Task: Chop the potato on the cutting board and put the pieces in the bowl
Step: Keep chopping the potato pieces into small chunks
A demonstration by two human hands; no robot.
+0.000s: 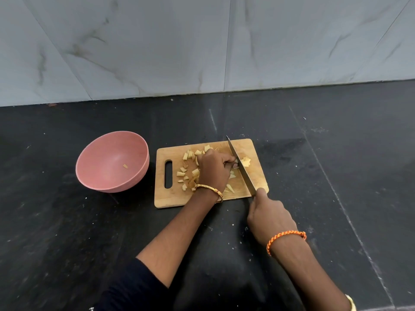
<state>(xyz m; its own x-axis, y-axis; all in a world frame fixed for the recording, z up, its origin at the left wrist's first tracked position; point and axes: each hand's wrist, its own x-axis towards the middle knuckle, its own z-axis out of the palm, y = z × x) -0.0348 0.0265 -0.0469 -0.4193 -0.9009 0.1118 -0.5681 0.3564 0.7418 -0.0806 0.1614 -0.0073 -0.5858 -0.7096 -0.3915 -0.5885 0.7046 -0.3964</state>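
A wooden cutting board (pixel 256 151) lies on the black counter, strewn with several yellow potato pieces (pixel 188 173). My left hand (pixel 213 169) rests on the board's middle, fingers curled over a bit of potato against the blade; that bit is mostly hidden. My right hand (pixel 268 218) grips the handle of a knife (pixel 241 168), whose blade slants across the board's right part with its tip at the far edge. More pieces (pixel 246 162) lie right of the blade. A pink bowl (pixel 102 161) stands left of the board with one potato piece (pixel 125 166) inside.
The black stone counter (pixel 336 164) stretches to both sides and is speckled with white crumbs. A grey marble wall (pixel 202 41) rises behind it. The board's handle slot (pixel 168 173) faces the bowl.
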